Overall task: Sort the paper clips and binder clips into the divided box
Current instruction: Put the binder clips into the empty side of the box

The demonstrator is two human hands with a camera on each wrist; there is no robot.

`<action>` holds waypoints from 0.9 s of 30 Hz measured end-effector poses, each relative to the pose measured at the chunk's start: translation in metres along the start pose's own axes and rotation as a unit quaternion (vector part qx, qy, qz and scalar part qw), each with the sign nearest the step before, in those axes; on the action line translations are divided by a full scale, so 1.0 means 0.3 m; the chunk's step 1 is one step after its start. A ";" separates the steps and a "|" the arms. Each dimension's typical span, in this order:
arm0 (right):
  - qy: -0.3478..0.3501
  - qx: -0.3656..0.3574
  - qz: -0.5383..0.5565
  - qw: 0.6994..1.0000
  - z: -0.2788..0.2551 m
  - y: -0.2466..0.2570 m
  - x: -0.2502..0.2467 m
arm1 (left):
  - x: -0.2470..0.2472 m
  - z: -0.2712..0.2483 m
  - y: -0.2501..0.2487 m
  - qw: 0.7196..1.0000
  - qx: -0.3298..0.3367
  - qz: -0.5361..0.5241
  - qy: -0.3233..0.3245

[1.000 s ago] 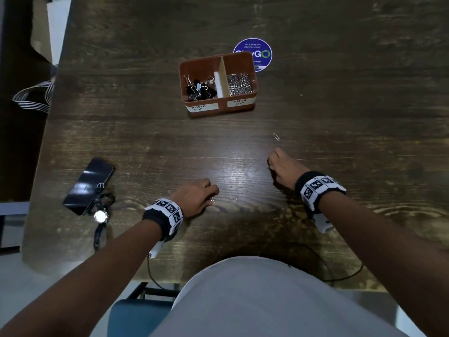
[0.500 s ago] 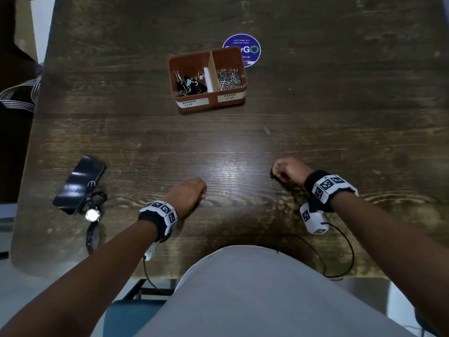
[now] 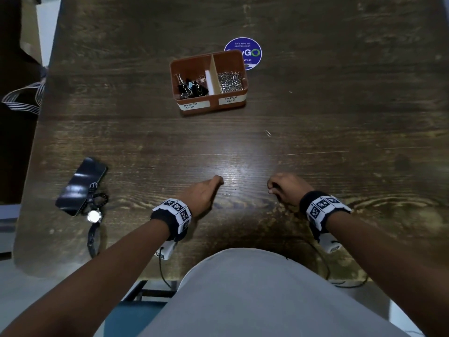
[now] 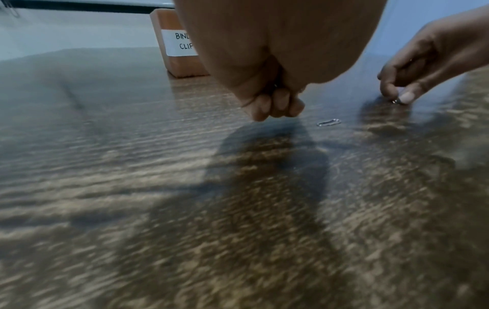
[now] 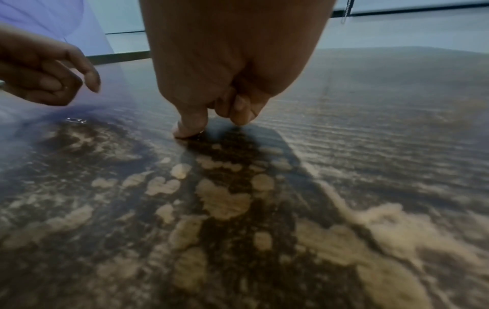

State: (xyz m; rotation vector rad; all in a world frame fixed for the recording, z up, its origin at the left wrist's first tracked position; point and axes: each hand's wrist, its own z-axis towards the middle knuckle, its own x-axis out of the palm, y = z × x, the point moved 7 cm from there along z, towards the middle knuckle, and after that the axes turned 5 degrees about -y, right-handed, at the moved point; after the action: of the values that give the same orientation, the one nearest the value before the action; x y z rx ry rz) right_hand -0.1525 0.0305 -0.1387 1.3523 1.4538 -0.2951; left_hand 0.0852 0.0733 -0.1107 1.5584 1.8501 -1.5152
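The box (image 3: 211, 107) reads "BINDER CLIP" and "PAPER CLIP". The left hand (image 3: 202, 194) is curled around something metallic; a clip (image 3: 225, 195) lies just beside its fingers. The right hand (image 3: 284, 188) fingers pinch something small against the table (image 3: 340, 117).

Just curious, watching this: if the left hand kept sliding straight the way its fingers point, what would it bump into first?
Probably nothing nearby. The left hand points up the table, passing left of the loose paper clip. Much farther on stands the divided box, though it may pass right of it.
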 end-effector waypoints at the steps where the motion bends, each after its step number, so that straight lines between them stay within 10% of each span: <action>1: -0.004 0.003 -0.002 1.000 -0.003 0.003 0.006 | 0.006 0.012 -0.005 1.000 0.001 0.004 -0.002; 8: -0.047 0.082 0.099 0.991 0.021 0.020 -0.043 | 0.049 0.065 -0.038 0.997 0.036 0.059 -0.034; 12: -0.138 0.216 0.280 0.925 0.103 -0.057 -0.181 | 0.063 0.073 -0.040 0.991 0.067 0.106 -0.041; 19: -0.153 0.219 0.414 0.870 0.288 -0.104 -0.313 | 0.085 0.109 -0.050 0.985 0.028 0.169 0.029; 27: -0.117 0.231 0.162 0.952 0.354 -0.120 -0.351 | -0.227 0.309 -0.083 0.997 -0.031 -0.038 -0.055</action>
State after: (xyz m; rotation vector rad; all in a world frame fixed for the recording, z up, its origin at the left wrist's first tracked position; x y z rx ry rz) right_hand -0.1510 -0.1212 -0.1129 1.8359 0.9752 -0.5847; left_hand 0.0542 -0.0371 -0.0844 1.3634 1.8936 -1.5289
